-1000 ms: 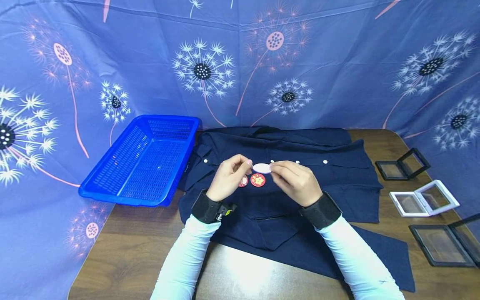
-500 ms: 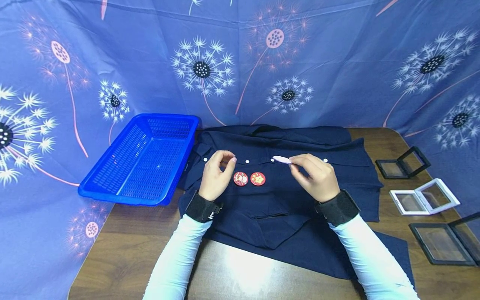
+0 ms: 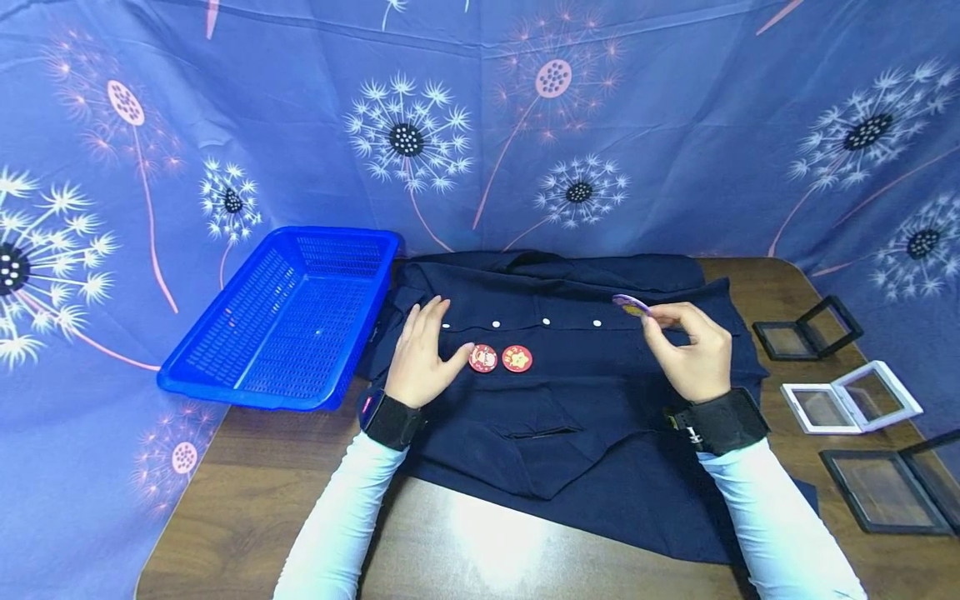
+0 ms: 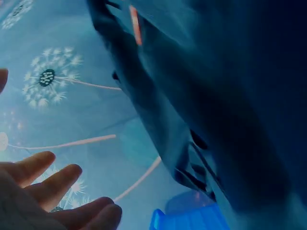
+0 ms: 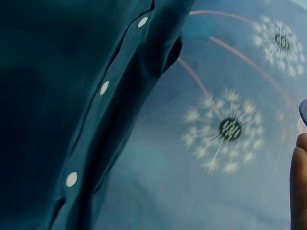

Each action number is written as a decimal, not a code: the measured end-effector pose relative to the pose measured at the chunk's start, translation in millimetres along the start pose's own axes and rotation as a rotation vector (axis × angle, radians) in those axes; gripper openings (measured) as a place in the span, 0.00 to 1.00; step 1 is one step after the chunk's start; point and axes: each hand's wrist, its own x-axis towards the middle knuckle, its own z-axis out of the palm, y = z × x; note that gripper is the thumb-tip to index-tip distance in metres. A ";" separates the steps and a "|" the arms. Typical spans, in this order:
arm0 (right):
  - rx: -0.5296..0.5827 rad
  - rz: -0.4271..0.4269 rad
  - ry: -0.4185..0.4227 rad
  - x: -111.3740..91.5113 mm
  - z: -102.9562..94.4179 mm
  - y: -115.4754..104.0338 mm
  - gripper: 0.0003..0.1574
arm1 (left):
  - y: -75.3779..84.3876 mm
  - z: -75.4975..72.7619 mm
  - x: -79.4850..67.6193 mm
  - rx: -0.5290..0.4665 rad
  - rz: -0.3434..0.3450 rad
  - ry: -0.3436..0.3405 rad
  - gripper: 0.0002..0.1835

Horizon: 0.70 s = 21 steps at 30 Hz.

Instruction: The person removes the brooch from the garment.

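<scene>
A dark navy buttoned shirt [image 3: 600, 400] lies spread on the table, with white buttons [image 3: 546, 322] along its front. Between thumb and fingers, my right hand [image 3: 697, 354] pinches a thin round badge [image 3: 630, 304] with a purple rim and some yellow, tilted above the shirt; only its edge enters the right wrist view. My left hand [image 3: 422, 358] is over the shirt's left part, fingers extended and holding nothing. Its thumb tip is close to a round red badge [image 3: 483, 358] with a white figure; contact cannot be told. Beside that lies another red badge [image 3: 517, 358] with a yellow star.
A blue plastic basket [image 3: 341, 375] stands at the left of the wooden table [image 3: 277, 467]. Along the right edge, a small black frame [image 3: 787, 340], a white frame [image 3: 821, 410] and a larger black frame [image 3: 885, 492] stand opened. A dandelion-print cloth [image 3: 300, 125] hangs behind.
My hands have separated. The right hand has carried the badge to the right and turned it from its white side to show purple and yellow. The left hand has moved left and spread its fingers.
</scene>
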 end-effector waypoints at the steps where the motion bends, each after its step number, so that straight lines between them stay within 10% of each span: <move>1: -0.002 0.028 0.014 -0.6 -3.4 3.6 0.08 | -1.8 0.4 -1.1 0.017 -0.012 -0.017 0.42; 21: 0.166 0.496 0.126 -7.3 -60.4 49.9 0.07 | -21.2 10.6 -11.7 0.228 -0.203 -0.302 0.57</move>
